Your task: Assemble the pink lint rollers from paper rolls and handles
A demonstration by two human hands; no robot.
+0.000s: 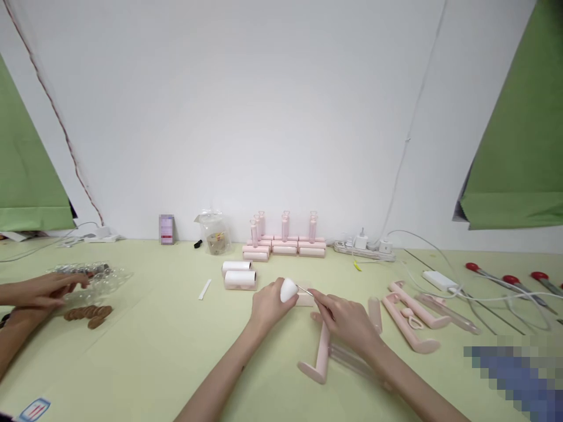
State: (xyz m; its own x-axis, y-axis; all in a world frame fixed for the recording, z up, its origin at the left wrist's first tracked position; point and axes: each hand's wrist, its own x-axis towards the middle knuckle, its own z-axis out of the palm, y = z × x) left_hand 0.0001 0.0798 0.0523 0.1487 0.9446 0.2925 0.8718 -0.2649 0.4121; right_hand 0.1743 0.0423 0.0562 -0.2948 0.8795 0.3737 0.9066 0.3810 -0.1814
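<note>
My left hand (269, 305) is closed around a white roll (288, 290), its end tipped toward me. My right hand (347, 316) pinches a thin metal tool (305, 291), whose tip reaches the roll's edge; its exact kind is too small to tell. Behind my hands lies a pale pink piece (305, 300), partly hidden. Below my right hand is a pink plastic frame (322, 354) with rounded end plates. A clear tube-like part (352, 360) lies partly under my right forearm. Two white rolls (240, 279) rest left of my left hand.
Pink roller holders (285, 248) with upright handles line the wall. More pink frames (409, 328) lie right, near cables, a power strip (365, 252) and red-handled tools (512, 281). A white strip (204, 289) lies left. Another person's hands (48, 290) touch bubble wrap near brown discs (90, 313).
</note>
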